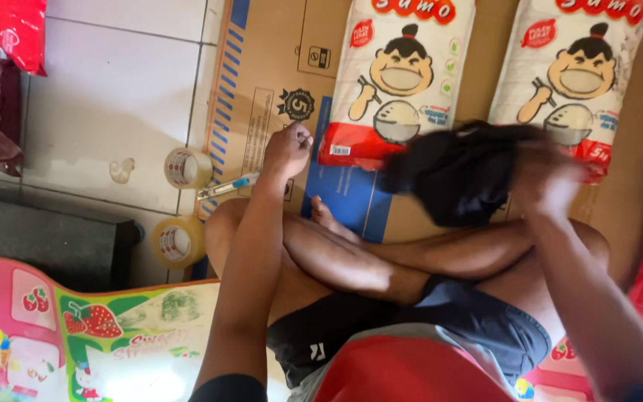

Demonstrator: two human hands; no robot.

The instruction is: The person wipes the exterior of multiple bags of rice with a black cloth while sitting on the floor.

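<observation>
Sitting cross-legged on flattened cardboard (269,67). Left hand (289,147) clenching into a fist, gripping a cutter (226,187) low over it. Right hand (552,182) clutching a blurred black bag (459,175) above the knees.

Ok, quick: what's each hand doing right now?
Left hand: closed in a fist on the flattened cardboard, holding nothing visible.
Right hand: blurred, gripping a black plastic bag.
</observation>
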